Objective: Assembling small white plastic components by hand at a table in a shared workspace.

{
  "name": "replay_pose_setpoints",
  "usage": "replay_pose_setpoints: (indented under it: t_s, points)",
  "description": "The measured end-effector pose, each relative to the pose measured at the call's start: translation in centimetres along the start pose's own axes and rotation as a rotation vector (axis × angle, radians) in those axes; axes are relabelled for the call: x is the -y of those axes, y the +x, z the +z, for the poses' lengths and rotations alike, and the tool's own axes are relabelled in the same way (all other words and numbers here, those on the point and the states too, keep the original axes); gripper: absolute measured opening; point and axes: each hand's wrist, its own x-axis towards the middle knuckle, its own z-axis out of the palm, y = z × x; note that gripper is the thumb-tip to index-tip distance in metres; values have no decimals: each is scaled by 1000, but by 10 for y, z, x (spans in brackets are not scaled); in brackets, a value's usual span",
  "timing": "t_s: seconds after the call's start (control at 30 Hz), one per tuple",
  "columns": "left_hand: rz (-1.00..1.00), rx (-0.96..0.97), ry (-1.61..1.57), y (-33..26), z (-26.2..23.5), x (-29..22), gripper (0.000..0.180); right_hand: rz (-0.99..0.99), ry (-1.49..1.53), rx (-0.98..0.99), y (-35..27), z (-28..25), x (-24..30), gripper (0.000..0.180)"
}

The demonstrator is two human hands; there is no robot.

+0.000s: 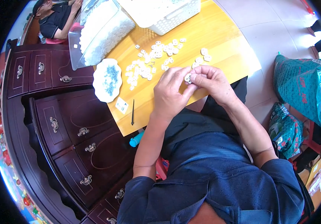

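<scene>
- Head view: a seated person's left hand (169,93) and right hand (211,83) met above the near edge of a yellow wooden surface (220,48), both working one small white plastic piece (187,78) held between them, clear of the wood.
- The piece looked light, stiff and smooth, apt to slip; so small a part seemed best gripped by its outer edges with the tips alone.
- The left fingers (179,74) were curled and pressed together, pinching the piece from one side; the right fingers (197,77) closed on it from the other, thumb hidden.
- More white pieces (149,61) lay scattered toward the middle of the surface, a white dish of small blue-grey parts (107,79) sat at its left edge, and a thin dark awl (132,112) lay near the near-left corner.
- A white basket (168,15) and a clear bag of white parts (100,30) stood at the far edge.
</scene>
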Motion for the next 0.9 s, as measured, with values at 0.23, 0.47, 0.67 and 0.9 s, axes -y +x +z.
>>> replay_pose_setpoints:
  t_s: [0.23, 0.47, 0.67, 0.9]
  points:
    - [105, -47, 122, 2, 0, 4, 31, 6, 28, 3, 2, -4, -2, 18]
    - [104, -43, 82, 3, -4, 4, 28, 29, -17, 0, 1, -2, -1, 23]
    - [65, -20, 60, 2, -4, 3, 27, 6, -32, -25, 2, 0, -4, 19]
    - [112, -51, 89, 4, -3, 5, 22, -26, -27, -72, 2, 5, -5, 18]
